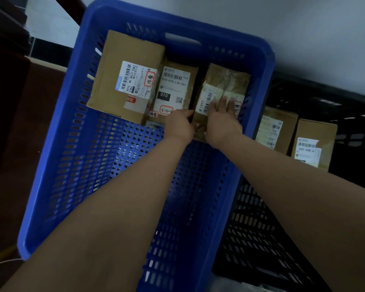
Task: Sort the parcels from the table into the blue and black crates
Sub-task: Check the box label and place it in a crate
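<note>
You have open perforated floor in the near half of the blue crate (76, 175), while three parcels (124, 76) fill its far end wall to wall.

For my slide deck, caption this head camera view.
Both hands set a taped parcel beside two others in the blue crate.

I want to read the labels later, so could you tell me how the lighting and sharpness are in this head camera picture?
Head view: dim and bluish overall; the black crate nearly melts into shadow. The wide lens bows the blue crate rim. Labels on the left box and middle parcel read partly; the taped parcel under both hands (left hand, right hand) is glossy and smeared.
</note>
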### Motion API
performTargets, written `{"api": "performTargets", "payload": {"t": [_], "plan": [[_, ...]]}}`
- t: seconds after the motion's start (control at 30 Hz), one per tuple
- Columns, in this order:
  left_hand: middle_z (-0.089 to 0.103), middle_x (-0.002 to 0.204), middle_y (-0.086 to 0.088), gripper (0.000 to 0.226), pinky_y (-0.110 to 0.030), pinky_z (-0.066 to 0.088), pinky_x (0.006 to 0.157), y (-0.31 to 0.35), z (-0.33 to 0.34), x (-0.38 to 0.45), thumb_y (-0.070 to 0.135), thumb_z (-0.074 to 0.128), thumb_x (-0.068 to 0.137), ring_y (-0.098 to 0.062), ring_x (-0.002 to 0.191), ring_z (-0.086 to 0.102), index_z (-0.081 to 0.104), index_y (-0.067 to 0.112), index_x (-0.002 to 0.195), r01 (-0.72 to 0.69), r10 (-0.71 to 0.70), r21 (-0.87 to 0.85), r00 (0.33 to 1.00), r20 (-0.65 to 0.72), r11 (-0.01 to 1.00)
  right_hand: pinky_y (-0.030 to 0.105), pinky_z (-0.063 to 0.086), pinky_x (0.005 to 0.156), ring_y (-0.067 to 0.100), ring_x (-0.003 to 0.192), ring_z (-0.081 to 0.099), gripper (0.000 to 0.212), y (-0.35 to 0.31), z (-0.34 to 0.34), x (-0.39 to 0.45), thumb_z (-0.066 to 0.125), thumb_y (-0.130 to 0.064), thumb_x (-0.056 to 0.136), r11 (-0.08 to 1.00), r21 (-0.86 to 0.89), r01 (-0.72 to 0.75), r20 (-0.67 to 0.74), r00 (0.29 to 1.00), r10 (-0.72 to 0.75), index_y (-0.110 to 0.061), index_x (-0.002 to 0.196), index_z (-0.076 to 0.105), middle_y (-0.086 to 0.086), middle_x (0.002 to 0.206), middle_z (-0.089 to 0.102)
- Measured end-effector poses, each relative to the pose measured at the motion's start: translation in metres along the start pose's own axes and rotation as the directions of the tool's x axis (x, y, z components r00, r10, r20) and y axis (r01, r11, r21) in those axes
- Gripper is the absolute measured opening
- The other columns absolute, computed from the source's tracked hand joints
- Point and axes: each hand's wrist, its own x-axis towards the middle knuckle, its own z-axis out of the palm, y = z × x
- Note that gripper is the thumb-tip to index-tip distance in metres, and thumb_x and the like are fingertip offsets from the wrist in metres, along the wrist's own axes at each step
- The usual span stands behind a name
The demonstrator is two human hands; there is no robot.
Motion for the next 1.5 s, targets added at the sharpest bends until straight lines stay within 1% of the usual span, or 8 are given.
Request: {"api": "performTargets", "payload": {"t": [0.17, 0.37, 0.57, 0.7, 0.83, 1.03, 1.23, 1.5], "plan": [[0.066, 0.118, -0.016, 0.031, -0.022, 0.043, 0.096, -0.005, -0.025, -0.024, 0.006, 0.063, 0.091, -0.026, 0.108, 0.060, 0.063, 0.000, 0.122, 0.013, -0.013, 0.044, 1.000, -0.012, 0.999, 0.047, 0.023, 0.115, 0.039, 0.148, 0.000, 0.092, 0.000, -0.003, -0.020, 0.065, -0.017, 0.090, 0.999, 0.002, 0.040, -0.046, 0.998, -0.040, -0.003, 0.153, 0.000, 0.022, 0.160, -0.003], [0.063, 0.123, -0.012, 0.037, -0.019, 0.039, 0.093, -0.015, -0.067, -0.067, 0.011, 0.060, 0.095, -0.021, 0.112, 0.057, 0.056, 0.004, 0.131, 0.021, -0.021, 0.055, 1.000, 0.006, 0.998, 0.040, 0.020, 0.117, 0.035, 0.146, 0.013, 0.073, 0.004, -0.004, -0.068, 0.061, -0.011, 0.091, 0.992, 0.090, 0.089, -0.196, 0.978, -0.070, -0.003, 0.150, 0.018, 0.021, 0.159, 0.012], [0.067, 0.116, -0.010, 0.030, -0.033, 0.050, 0.094, 0.006, -0.095, -0.118, 0.019, 0.054, 0.097, -0.024, 0.106, 0.061, 0.062, 0.009, 0.124, -0.156, 0.165, 0.166, 0.985, -0.043, 0.974, 0.041, 0.037, 0.101, 0.034, 0.128, 0.038, 0.045, 0.008, -0.016, -0.136, 0.055, -0.017, 0.094, 0.989, 0.096, 0.112, -0.366, 0.928, -0.070, -0.006, 0.135, 0.042, 0.017, 0.141, 0.041], [0.067, 0.115, -0.007, 0.027, -0.041, 0.052, 0.089, 0.022, -0.118, -0.168, 0.023, 0.052, 0.098, -0.024, 0.104, 0.061, 0.063, 0.014, 0.120, -0.310, 0.330, 0.264, 0.943, -0.033, 0.913, 0.041, 0.037, 0.101, 0.033, 0.129, 0.038, 0.043, 0.005, -0.020, -0.198, 0.051, -0.022, 0.097, 0.991, 0.104, 0.084, -0.425, 0.905, -0.032, -0.008, 0.137, 0.041, 0.014, 0.141, 0.041], [0.066, 0.120, -0.006, 0.029, -0.040, 0.049, 0.095, 0.035, -0.149, -0.217, 0.023, 0.053, 0.097, -0.023, 0.111, 0.059, 0.063, 0.014, 0.122, -0.433, 0.467, 0.333, 0.884, -0.026, 0.838, 0.042, 0.039, 0.099, 0.033, 0.127, 0.040, 0.046, 0.002, -0.023, -0.263, 0.052, -0.026, 0.096, 0.994, 0.098, 0.040, -0.500, 0.866, 0.014, -0.009, 0.137, 0.042, 0.014, 0.139, 0.043], [0.065, 0.121, -0.002, 0.030, -0.036, 0.048, 0.087, 0.091, -0.168, -0.283, 0.027, 0.050, 0.099, -0.022, 0.111, 0.058, 0.062, 0.018, 0.124, -0.627, 0.695, 0.508, 0.715, 0.074, 0.590, 0.042, 0.040, 0.094, 0.033, 0.121, 0.045, 0.041, 0.009, -0.038, -0.354, 0.052, -0.026, 0.094, 0.996, 0.074, -0.039, -0.642, 0.762, 0.078, -0.008, 0.131, 0.049, 0.014, 0.133, 0.049], [0.066, 0.116, -0.006, 0.029, -0.041, 0.048, 0.088, 0.176, -0.144, -0.341, 0.026, 0.048, 0.099, -0.027, 0.109, 0.057, 0.063, 0.015, 0.121, -0.808, 0.841, 0.482, 0.489, 0.229, 0.339, 0.041, 0.042, 0.091, 0.034, 0.116, 0.049, 0.036, 0.052, -0.044, -0.444, 0.051, -0.027, 0.094, 0.979, 0.120, -0.163, -0.726, 0.658, 0.199, -0.009, 0.125, 0.055, 0.013, 0.126, 0.055], [0.064, 0.120, -0.004, 0.031, -0.041, 0.049, 0.087, 0.260, -0.073, -0.409, 0.028, 0.047, 0.099, -0.026, 0.112, 0.056, 0.062, 0.018, 0.124, -0.916, 0.916, 0.391, 0.229, 0.329, 0.089, 0.043, 0.040, 0.094, 0.035, 0.118, 0.048, 0.037, 0.135, -0.019, -0.554, 0.050, -0.030, 0.096, 0.893, 0.282, -0.351, -0.761, 0.485, 0.431, -0.009, 0.126, 0.054, 0.014, 0.125, 0.057]]}}
